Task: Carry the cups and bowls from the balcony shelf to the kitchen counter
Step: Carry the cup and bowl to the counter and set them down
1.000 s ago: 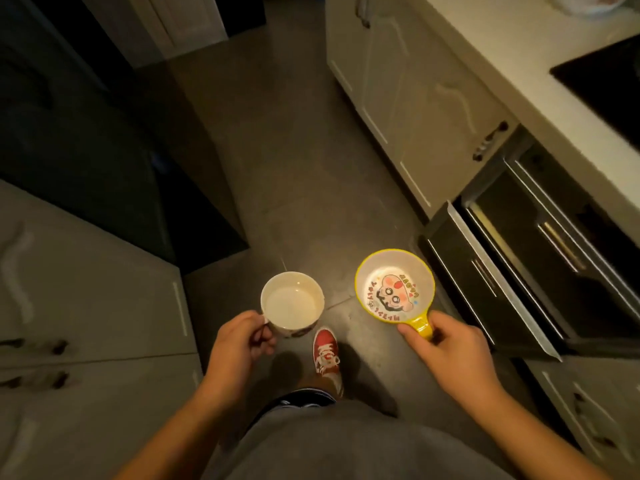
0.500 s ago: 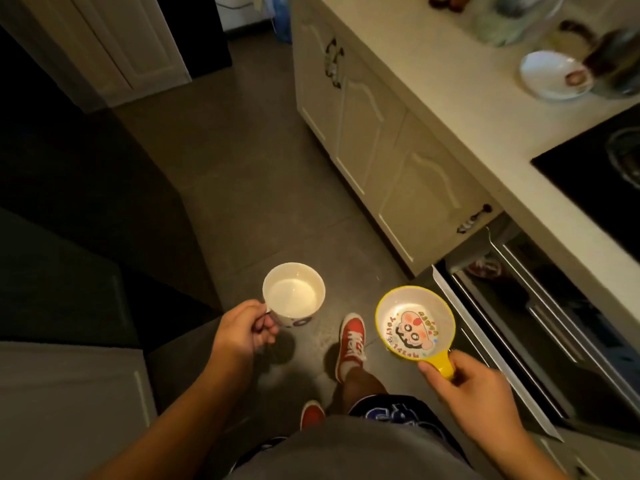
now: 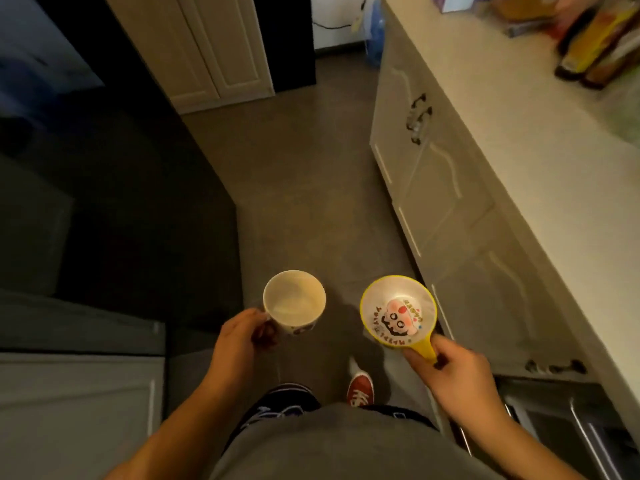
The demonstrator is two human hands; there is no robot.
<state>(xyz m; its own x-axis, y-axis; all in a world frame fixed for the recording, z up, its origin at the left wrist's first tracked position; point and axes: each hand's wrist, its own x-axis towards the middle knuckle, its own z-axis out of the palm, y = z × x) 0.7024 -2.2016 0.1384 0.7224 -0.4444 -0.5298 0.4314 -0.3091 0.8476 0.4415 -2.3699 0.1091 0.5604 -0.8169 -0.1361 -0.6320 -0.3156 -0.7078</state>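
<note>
My view has advanced along the kitchen floor; the counter (image 3: 540, 174) now runs close on my right, so set-down seems near. My left hand (image 3: 239, 344) grips the handle of an empty white mug (image 3: 294, 301); my right hand (image 3: 460, 375) pinches the yellow handle of an empty cartoon-printed bowl (image 3: 398, 310). Both are carried over the floor.
</note>
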